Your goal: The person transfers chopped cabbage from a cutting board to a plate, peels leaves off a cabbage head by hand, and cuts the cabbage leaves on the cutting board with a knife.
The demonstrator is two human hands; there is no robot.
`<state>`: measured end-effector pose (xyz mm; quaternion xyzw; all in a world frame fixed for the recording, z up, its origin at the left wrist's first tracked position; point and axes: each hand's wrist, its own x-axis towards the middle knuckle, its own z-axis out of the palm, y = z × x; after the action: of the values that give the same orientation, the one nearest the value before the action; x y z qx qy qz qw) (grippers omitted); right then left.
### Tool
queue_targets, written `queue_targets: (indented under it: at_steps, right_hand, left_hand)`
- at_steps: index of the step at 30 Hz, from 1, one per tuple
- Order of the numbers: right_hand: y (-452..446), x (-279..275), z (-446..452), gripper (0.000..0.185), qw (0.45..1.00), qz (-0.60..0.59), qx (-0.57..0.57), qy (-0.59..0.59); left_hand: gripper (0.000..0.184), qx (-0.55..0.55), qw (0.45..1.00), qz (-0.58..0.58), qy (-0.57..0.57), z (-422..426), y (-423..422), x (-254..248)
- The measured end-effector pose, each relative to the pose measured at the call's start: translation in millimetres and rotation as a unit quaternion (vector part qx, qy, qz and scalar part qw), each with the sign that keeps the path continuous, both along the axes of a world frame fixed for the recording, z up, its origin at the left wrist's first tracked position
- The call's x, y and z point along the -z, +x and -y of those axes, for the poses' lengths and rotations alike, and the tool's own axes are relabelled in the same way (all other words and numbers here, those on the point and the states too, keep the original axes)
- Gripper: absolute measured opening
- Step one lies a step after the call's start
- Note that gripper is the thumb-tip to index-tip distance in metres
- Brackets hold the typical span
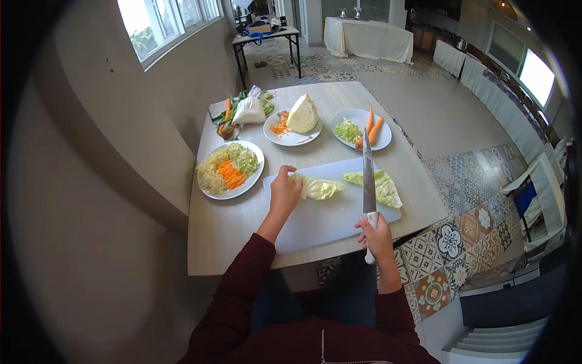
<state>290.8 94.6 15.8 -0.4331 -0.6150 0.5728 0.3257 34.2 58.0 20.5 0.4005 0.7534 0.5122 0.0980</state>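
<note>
My right hand point(377, 236) grips the white handle of a kitchen knife point(368, 182), its blade pointing away from me above the board's right side. Fingers bent, my left hand point(286, 191) holds the left end of a cabbage leaf piece point(321, 188) on the white cutting board point(303, 229). Partly behind the blade lies a second cabbage leaf piece point(386, 189). To the left, a plate point(225, 196) carries shredded cabbage point(211, 176) and carrot strips point(231, 176).
Behind the board, one plate point(291, 143) holds a cabbage chunk point(303, 114) and carrot bits. Another plate point(383, 145) holds carrots point(376, 130) and shredded cabbage. A bag of white stuff point(250, 111) lies by vegetables at the back left. The wall point(121, 151) runs close on the left.
</note>
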Motion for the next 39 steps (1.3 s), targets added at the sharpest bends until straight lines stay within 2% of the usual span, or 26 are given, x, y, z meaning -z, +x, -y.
queue_targets:
  at_steps: [4,6,9,12,15,17,20,22,25,28,31,35,39]
  right_hand:
    - [20,-6,2,0.023,1.0,0.007,0.019,0.003]
    - [30,-6,-2,0.021,0.999,0.014,0.036,0.008]
    - [41,-4,-9,0.019,0.996,0.012,0.082,0.01]
    - [53,-2,-17,0.018,0.994,0.002,0.112,0.01]
    - [63,-5,-24,0.018,0.991,0.014,0.133,0.022]
    - [66,-12,-25,0.021,0.986,0.047,0.16,0.026]
    - [73,19,-64,0.025,0.943,0.157,0.188,0.225]
    - [68,5,-83,0.03,0.905,0.203,0.157,0.338]
    - [53,-14,-111,0.031,0.905,0.268,0.073,0.322]
    - [30,-24,-130,0.033,0.927,0.273,0.034,0.256]
    - [14,-19,-138,0.039,0.914,0.302,0.031,0.267]
    - [7,-22,-138,0.045,0.898,0.338,0.04,0.278]
    - [13,-27,-134,0.041,0.934,0.259,0.04,0.242]
  left_hand:
    - [0.036,-0.021,0.978,-0.199,-0.054,-1,-3,13]
    - [0.041,-0.028,0.959,-0.271,-0.083,4,0,0]
    - [0.049,0.003,0.953,-0.294,-0.072,0,-11,-5]
    - [0.057,0.053,0.955,-0.242,-0.165,-10,-25,7]
    - [0.061,0.095,0.959,-0.174,-0.204,-9,-22,2]
    - [0.059,0.1,0.96,-0.182,-0.187,-7,-22,1]
    - [0.057,0.107,0.963,-0.185,-0.165,-11,-22,4]
    - [0.057,0.107,0.961,-0.192,-0.166,-14,-23,5]
    - [0.058,0.12,0.964,-0.169,-0.165,-19,-32,12]
    - [0.058,0.123,0.969,-0.14,-0.159,-19,-28,9]
    - [0.058,0.096,0.968,-0.164,-0.163,-13,-19,-4]
    - [0.055,0.138,0.965,-0.133,-0.18,-11,-22,-11]
    - [0.047,0.146,0.972,-0.111,-0.146,-15,-14,-28]
